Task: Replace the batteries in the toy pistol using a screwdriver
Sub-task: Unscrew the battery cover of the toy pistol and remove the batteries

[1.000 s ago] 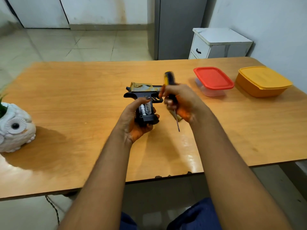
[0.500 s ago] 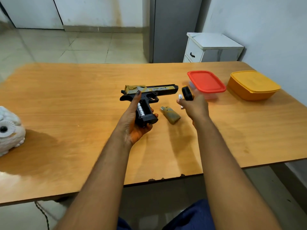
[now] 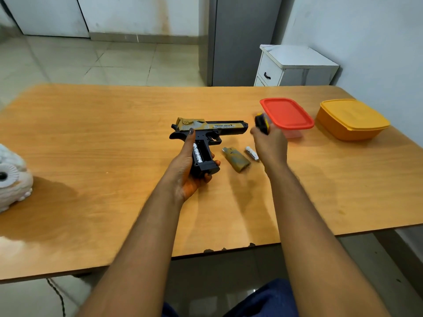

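The black and gold toy pistol lies on its side on the wooden table, muzzle to the right. My left hand grips its black grip, whose battery bay is uncovered with one white battery inside. A loose white battery lies on the table beside the gold battery cover. My right hand hovers just right of them and holds the black and yellow screwdriver by its handle; the shaft is hidden behind the hand.
A clear box with a red lid stands just behind my right hand. An orange lidded box sits at the far right. A white owl pot is at the left edge. A white cabinet stands beyond the table.
My right hand moved away from the pistol grip to the right with the screwdriver. A white battery now lies on the table near the cover. My left hand kept its hold.
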